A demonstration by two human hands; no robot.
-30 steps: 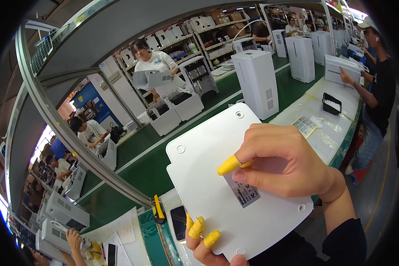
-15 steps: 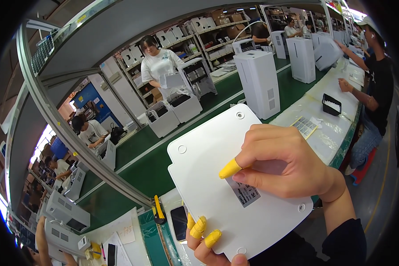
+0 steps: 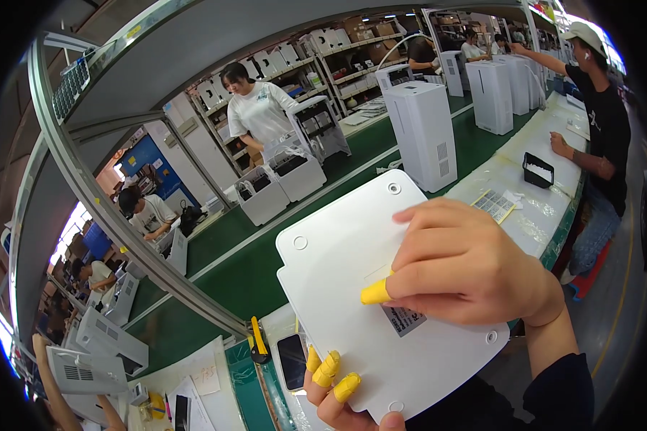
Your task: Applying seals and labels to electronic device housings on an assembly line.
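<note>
A white plastic panel [image 3: 338, 251] with rounded corners and ring-shaped recesses near its corners is tilted in front of me. My left hand [image 3: 349, 402] grips its lower left edge, thumb on the face; yellow cots cover several of its fingertips. A grey printed label [image 3: 404, 321] lies on the panel's face. My right hand [image 3: 467, 266] is over it, a yellow-cotted fingertip touching the panel at the label's upper left end. The other fingers extend above the surface, and the thumb is hidden. Part of the label is under this hand.
A sheet of labels [image 3: 494, 205] and a black tray [image 3: 538, 170] lie on the right bench. A tall white appliance [image 3: 420, 136] stands on the green conveyor [image 3: 223, 251]. Left of the panel are a phone [image 3: 291, 363] and a yellow-handled tool [image 3: 257, 337]. Co-workers sit along both sides.
My right hand has turned from a pinch at the label to extended fingers on the panel. The panel has shifted slightly right. A co-worker at right has let go of a white housing.
</note>
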